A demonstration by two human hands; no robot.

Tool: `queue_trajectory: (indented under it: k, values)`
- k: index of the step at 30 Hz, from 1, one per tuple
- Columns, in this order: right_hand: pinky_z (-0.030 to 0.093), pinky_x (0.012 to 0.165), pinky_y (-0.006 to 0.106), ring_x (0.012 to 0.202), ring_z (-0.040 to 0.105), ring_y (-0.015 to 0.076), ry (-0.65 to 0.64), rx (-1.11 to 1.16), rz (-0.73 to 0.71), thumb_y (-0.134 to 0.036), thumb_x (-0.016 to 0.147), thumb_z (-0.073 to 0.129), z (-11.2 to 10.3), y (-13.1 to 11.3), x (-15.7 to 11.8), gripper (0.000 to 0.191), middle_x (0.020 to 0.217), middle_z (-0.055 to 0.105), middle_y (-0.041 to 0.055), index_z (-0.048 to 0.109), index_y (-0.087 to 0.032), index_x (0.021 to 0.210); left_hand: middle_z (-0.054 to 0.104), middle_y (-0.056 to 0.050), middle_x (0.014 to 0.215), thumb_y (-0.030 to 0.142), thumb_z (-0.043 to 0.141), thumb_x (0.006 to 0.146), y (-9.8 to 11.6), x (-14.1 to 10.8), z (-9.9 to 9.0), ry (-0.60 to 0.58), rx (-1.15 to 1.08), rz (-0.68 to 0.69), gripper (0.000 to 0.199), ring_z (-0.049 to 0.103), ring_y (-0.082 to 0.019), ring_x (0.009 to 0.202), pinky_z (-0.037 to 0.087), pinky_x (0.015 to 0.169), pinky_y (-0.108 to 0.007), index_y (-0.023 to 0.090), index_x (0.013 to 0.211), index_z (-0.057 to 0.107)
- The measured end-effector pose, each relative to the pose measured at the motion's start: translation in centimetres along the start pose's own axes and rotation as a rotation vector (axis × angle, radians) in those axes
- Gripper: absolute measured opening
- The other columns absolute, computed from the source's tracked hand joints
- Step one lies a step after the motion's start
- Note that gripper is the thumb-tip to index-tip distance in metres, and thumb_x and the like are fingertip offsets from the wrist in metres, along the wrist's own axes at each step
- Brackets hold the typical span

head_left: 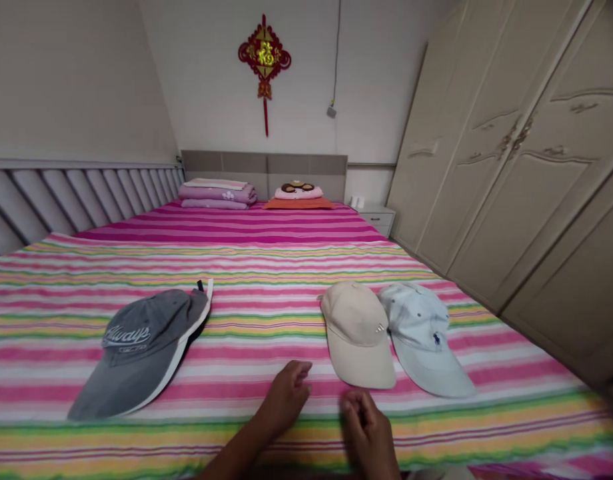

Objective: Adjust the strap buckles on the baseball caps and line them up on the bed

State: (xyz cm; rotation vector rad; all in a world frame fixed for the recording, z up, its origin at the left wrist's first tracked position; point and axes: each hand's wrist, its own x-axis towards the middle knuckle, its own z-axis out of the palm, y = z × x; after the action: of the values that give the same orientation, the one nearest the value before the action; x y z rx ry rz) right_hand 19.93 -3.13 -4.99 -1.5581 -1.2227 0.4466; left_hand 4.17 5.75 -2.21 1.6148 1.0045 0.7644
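Note:
Three caps lie on the striped bed sheet (pixel 266 267). The grey cap (pixel 146 340) with white lettering is at the left, its brim pointing toward the lower left. On the right, a beige cap (pixel 357 333) sits against a pale blue cap (pixel 426 337), both brims toward me. My left hand (pixel 288 398), fingers loosely curled but apart, is over the sheet left of the beige brim and holds nothing. My right hand (pixel 369 430) is just below the beige brim, its fingers curled inward; nothing shows in it.
Folded purple bedding (pixel 216 193) and a pink pillow item (pixel 299 191) are at the headboard (pixel 306 167). A slatted rail (pixel 86 197) runs along the left. A nightstand (pixel 379 219) and a large wardrobe (pixel 511 167) stand at the right.

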Motion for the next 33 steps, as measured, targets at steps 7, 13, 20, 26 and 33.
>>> queue_trajectory:
  k: [7, 13, 20, 26, 33]
  values:
    - [0.033, 0.048, 0.023, 0.049, 0.053, 0.0133, -0.16, -0.486, -0.462, -0.029, 0.086, 0.038, 3.2, -0.5, -0.3, 0.025, 0.054, 0.056, -0.0006, 0.049, -0.02, 0.065, 0.059, -0.007, 0.085, 0.019, 0.042, 0.075, -1.8, -4.6, -4.9, 0.116, 0.512, 0.123, 0.023, 0.055, -0.018, 0.079, 0.043, 0.073, -0.032, 0.016, 0.093, 0.057]
    - [0.034, 0.056, 0.026, 0.054, 0.055, 0.0155, -0.074, -0.635, -0.66, -0.023, 0.089, 0.034, 4.4, 0.7, -0.5, 0.028, 0.058, 0.058, 0.0018, 0.053, -0.019, 0.068, 0.057, -0.007, 0.079, 0.019, 0.041, 0.076, -4.8, -7.6, -7.9, 0.301, 0.604, 0.079, 0.022, 0.054, -0.018, 0.073, 0.043, 0.069, -0.031, 0.015, 0.091, 0.057]
    - [0.035, 0.057, 0.026, 0.056, 0.056, 0.0141, -0.037, -0.771, -0.836, -0.019, 0.088, 0.035, 3.6, 0.3, -0.7, 0.029, 0.061, 0.062, 0.0024, 0.058, -0.017, 0.071, 0.056, -0.006, 0.078, 0.011, 0.048, 0.065, -6.0, -9.7, -8.0, 0.342, 0.349, 0.133, 0.028, 0.053, -0.017, 0.072, 0.042, 0.067, -0.029, 0.015, 0.09, 0.061]
    - [0.035, 0.054, 0.026, 0.055, 0.057, 0.0147, 0.003, -0.952, -1.1, -0.003, 0.083, 0.03, 3.0, 0.7, -0.4, 0.037, 0.066, 0.066, 0.0043, 0.064, -0.017, 0.077, 0.062, -0.003, 0.067, 0.023, 0.065, 0.056, -5.3, -10.9, -9.9, 0.484, -0.441, -0.205, 0.026, 0.056, -0.013, 0.059, 0.042, 0.055, -0.025, 0.014, 0.08, 0.063]
    - [0.036, 0.058, 0.028, 0.057, 0.059, 0.0163, 0.052, -1.048, -1.232, 0.006, 0.077, 0.03, 2.7, 0.2, -0.3, 0.043, 0.068, 0.067, 0.0056, 0.067, -0.016, 0.076, 0.058, 0.002, 0.051, 0.032, 0.069, 0.059, -5.7, -13.4, -14.2, 0.89, -0.798, -0.24, 0.026, 0.055, -0.009, 0.045, 0.042, 0.045, -0.019, 0.012, 0.072, 0.059]
